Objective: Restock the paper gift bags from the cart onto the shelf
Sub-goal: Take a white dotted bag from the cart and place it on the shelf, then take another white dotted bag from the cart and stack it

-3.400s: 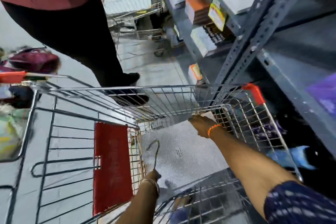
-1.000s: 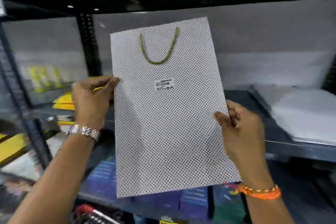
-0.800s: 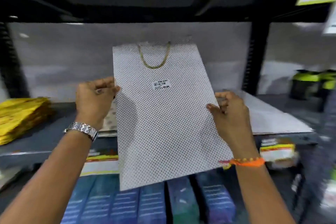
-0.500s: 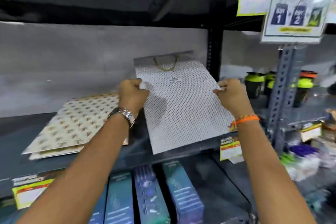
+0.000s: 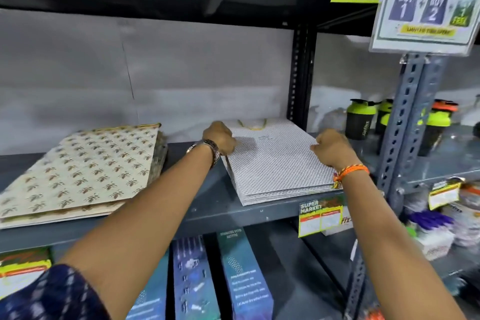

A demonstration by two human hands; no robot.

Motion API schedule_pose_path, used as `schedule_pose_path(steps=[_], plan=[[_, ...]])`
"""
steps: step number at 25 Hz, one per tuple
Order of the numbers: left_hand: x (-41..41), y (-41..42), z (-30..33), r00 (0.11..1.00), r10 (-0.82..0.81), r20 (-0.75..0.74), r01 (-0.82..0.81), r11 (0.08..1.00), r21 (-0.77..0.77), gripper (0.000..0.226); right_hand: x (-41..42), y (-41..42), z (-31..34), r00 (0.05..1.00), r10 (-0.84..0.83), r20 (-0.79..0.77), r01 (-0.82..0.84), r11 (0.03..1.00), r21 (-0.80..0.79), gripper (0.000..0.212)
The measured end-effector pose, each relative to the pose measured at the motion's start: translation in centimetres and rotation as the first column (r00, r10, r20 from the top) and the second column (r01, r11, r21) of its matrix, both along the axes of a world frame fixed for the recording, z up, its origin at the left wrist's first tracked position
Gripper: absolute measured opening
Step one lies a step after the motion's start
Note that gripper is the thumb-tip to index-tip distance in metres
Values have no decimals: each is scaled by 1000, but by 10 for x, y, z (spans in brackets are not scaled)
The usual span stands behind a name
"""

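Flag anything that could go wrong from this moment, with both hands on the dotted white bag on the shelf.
1. The stack of white dotted paper gift bags reaches the front lip of the grey metal shelf; a nudge from the left hand or right hand on letting go could slide the top bag off.
2. The layers look fanned at the front, so the pile may sit unevenly.
3. The black and green shaker bottles stand close to the right; a wide withdrawal could knock them.

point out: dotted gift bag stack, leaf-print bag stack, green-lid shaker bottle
dotted gift bag stack [image 5: 275,163]: head view, middle of the top bag's face.
leaf-print bag stack [image 5: 85,163]: head view, centre of the top bag's printed face.
green-lid shaker bottle [image 5: 359,122]: head view, dark body just below the lid.
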State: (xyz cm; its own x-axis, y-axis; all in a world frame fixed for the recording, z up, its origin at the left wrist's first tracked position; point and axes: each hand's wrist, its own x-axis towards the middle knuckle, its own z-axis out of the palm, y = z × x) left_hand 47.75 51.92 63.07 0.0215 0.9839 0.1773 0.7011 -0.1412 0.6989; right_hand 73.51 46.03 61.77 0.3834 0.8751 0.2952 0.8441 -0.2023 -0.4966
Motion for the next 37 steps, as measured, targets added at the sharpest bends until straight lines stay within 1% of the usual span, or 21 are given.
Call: schedule_pose_path(steps=[1,2,3,4,6,7,9,11,13,15,16,17,19,23,26,28,30,32,34,36,37], plan=[[2,-1,-2,999,12,-47,-12,1000,-10,27,-1,1,-3,1000,-4,14,4,1000,-19,30],[2,-3,-5,996,8,-92,-10,1000,-14,20,-3,2,-5,1000,-3,27,4,999,-41,26],[2,-6,-7,991,-4,-135,2,1000,-16,13,-5,3,-6,999,2,48,1,998,-63,26],[2,-9,-8,986,-19,-166,15,1000,-23,13,-7,2,-6,997,9,71,-4,997,-78,27],[0,-13,-9,982,-52,-183,43,998,-53,20,-8,0,-3,995,15,99,-4,994,-108,17],[-1,-15,-8,984,-68,-167,59,996,-62,23,-9,-2,-1,994,10,110,3,993,-120,17],[-5,-22,-6,989,-85,-118,78,995,-66,36,-14,-6,4,991,-12,133,30,990,-137,25],[-16,-34,-1,994,-88,-71,84,995,-53,51,-31,-13,12,985,-25,169,40,995,-87,24],[-32,-49,7,992,-78,-97,85,994,74,57,-59,-20,23,973,-10,230,9,1000,9,26],[-56,-68,18,966,10,-257,57,965,254,59,-100,-26,32,961,52,271,-99,982,163,28],[-71,-79,22,940,76,-334,42,942,333,62,-124,-30,34,952,103,289,-174,957,232,29],[-88,-91,25,915,138,-378,23,920,391,66,-149,-34,35,937,158,311,-248,928,277,32],[-130,-116,26,876,256,-408,-36,879,475,71,-203,-45,34,890,273,365,-392,867,307,37],[-227,-175,13,806,453,-381,-222,828,514,73,-310,-69,22,749,497,439,-643,706,298,44],[-297,-232,-3,769,558,-311,-361,782,509,73,-382,-95,6,627,620,472,-773,570,278,51],[-344,-279,-22,714,652,-253,-469,715,518,67,-432,-119,-7,525,699,485,-851,452,269,50],[-386,-328,-49,651,740,-167,-598,636,488,61,-481,-147,-22,421,763,491,-906,336,256,49],[-419,-373,-85,592,802,-84,-708,567,420,55,-523,-175,-43,318,800,509,-945,222,242,51],[-451,-414,-131,501,865,-1,-824,478,304,48,-565,-204,-72,197,837,511,-970,91,225,52],[-479,-454,-189,396,912,104,-916,384,120,45,-605,-233,-114,35,871,490,-987,-46,152,53],[-490,-472,-220,331,935,128,-943,332,14,45,-623,-245,-139,-51,884,464,-991,-103,87,52]])
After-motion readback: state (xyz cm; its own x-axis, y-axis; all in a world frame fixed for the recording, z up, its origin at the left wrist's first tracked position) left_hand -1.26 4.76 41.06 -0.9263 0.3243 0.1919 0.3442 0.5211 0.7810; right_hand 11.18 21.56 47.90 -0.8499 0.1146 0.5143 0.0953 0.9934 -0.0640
